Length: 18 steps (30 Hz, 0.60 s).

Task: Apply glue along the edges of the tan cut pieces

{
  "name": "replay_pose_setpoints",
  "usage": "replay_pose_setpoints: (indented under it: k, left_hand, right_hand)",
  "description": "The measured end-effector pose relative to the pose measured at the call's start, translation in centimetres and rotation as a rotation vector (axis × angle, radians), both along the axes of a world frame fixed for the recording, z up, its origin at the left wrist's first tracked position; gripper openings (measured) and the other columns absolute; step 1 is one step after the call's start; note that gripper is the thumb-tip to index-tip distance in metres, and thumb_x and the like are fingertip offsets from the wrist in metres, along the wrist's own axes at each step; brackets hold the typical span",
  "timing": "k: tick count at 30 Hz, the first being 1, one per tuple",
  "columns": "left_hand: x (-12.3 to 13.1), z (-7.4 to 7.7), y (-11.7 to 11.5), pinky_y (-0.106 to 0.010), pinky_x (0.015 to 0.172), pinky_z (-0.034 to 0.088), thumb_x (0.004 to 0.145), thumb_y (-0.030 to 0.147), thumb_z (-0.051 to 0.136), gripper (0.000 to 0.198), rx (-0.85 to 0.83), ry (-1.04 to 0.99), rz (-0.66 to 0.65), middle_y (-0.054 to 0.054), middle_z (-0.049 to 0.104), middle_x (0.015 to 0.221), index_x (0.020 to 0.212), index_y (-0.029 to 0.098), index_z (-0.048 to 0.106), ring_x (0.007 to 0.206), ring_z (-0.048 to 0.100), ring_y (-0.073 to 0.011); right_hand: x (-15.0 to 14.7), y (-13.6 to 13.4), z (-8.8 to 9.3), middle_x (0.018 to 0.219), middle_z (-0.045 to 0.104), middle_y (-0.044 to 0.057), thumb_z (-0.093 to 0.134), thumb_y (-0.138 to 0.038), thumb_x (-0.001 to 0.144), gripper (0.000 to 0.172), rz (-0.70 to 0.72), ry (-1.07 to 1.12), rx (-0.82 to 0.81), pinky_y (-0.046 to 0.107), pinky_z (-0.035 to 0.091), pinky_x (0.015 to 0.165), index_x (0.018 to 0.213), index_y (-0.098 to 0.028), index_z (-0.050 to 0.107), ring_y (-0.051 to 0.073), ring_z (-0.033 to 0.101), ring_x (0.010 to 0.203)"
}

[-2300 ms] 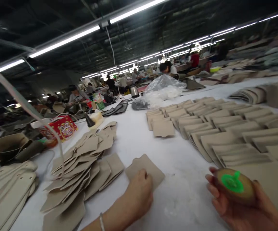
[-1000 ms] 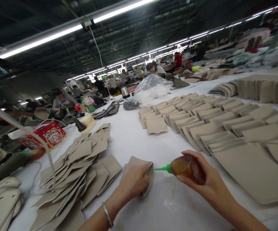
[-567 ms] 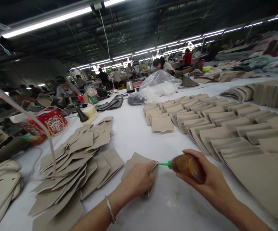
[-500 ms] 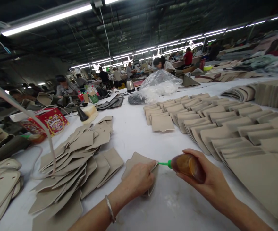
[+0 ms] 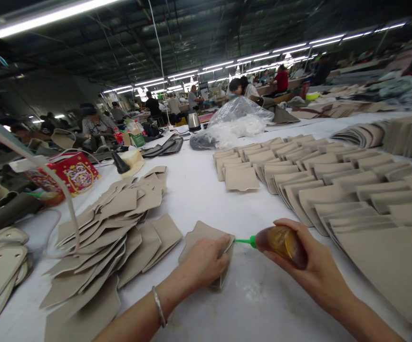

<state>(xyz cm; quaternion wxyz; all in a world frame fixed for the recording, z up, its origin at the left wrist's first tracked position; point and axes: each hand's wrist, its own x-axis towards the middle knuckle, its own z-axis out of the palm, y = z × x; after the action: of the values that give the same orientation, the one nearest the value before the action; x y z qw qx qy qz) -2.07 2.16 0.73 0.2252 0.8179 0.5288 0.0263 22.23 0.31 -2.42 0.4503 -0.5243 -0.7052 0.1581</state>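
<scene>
A beige leather-like piece (image 5: 200, 232) lies on the white table in front of me, its right side folded or doubled. My left hand (image 5: 207, 261) rests on it with curled fingers, gripping the piece near its right corner. A silver bracelet (image 5: 158, 306) circles that wrist. In my right hand (image 5: 312, 266) is a squeeze bottle (image 5: 280, 244) of amber-brown liquid, held on its side. The bottle's thin green nozzle (image 5: 244, 241) points left, its tip at the right corner of the piece.
Loose beige pieces (image 5: 120, 237) are heaped on the left; overlapping rows of similar pieces (image 5: 320, 185) cover the right. A pale hose (image 5: 59, 180) hangs down over the left heap. Further back are a red patterned box (image 5: 79, 173), clear plastic bag (image 5: 239, 123) and metal kettle (image 5: 193, 121).
The view has shifted slightly. Both hands keep nearly the same pose, with the nozzle tip still at the corner of the beige piece.
</scene>
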Motion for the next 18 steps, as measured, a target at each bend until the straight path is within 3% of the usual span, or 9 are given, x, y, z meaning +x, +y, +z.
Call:
replay_pose_setpoints:
  k: [9, 14, 18]
  left_hand:
    - [-0.08, -0.33, -0.22, -0.038, 0.089, 0.050, 0.086, 0.020, 0.039, 0.051, 0.005, -0.027, -0.010, -0.008, 0.069, 0.114, 0.135, 0.025, 0.051, 0.101, 0.065, -0.0276]
    - [-0.31, -0.54, -0.56, -0.038, 0.091, 0.050, 0.087, 0.020, 0.038, 0.047, 0.015, -0.056, -0.007, -0.009, 0.068, 0.116, 0.131, 0.021, 0.053, 0.102, 0.065, -0.0270]
    - [-0.48, -0.90, -0.79, -0.037, 0.094, 0.049, 0.089, 0.021, 0.036, 0.044, 0.027, -0.067, -0.008, -0.009, 0.067, 0.117, 0.131, 0.020, 0.053, 0.105, 0.064, -0.0257]
  right_hand:
    - [0.31, 0.12, -0.07, 0.111, 0.059, 0.003, 0.071, -0.052, 0.079, 0.047, 0.008, 0.131, -0.122, 0.039, 0.046, 0.086, 0.116, -0.030, 0.052, 0.027, 0.060, 0.096]
    - [0.08, -0.54, -0.08, 0.108, 0.060, 0.001, 0.070, -0.051, 0.080, 0.044, 0.122, 0.184, -0.238, 0.035, 0.048, 0.082, 0.115, -0.031, 0.051, 0.024, 0.061, 0.093]
    - [0.28, -0.79, -0.44, 0.108, 0.058, 0.001, 0.071, -0.052, 0.079, 0.047, 0.040, 0.169, -0.202, 0.036, 0.047, 0.085, 0.116, -0.030, 0.051, 0.025, 0.059, 0.093]
